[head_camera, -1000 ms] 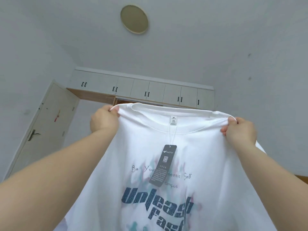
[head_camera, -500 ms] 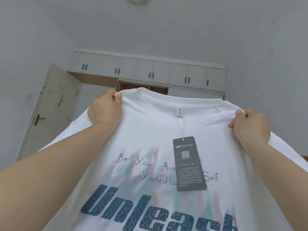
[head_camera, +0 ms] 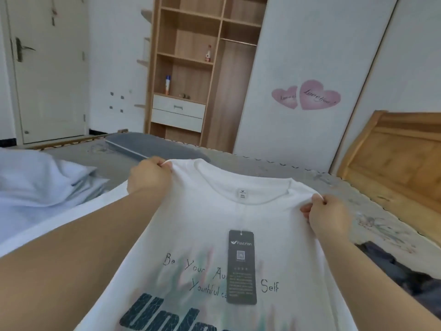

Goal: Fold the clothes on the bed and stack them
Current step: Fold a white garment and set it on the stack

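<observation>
White cotton shirt (head_camera: 214, 235) is held spread over the bed (head_camera: 298, 173), pinched at each shoulder by the left hand (head_camera: 149, 174) and right hand (head_camera: 327, 217). Its length runs from the collar back toward the person, with the left hand reached farther out.

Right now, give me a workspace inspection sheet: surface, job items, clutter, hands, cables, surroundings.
Surface: bed with a patterned grey cover.
Job's things: white printed T-shirt held spread out, dark hang tag on its front; pale clothes pile at left; dark garment at right.
Clutter: grey pad at the far bed edge.
Grippers: left hand and right hand each pinch a shirt shoulder.
Cables: nothing seen.
Surroundings: open wooden wardrobe, door, heart stickers, wooden headboard.
</observation>
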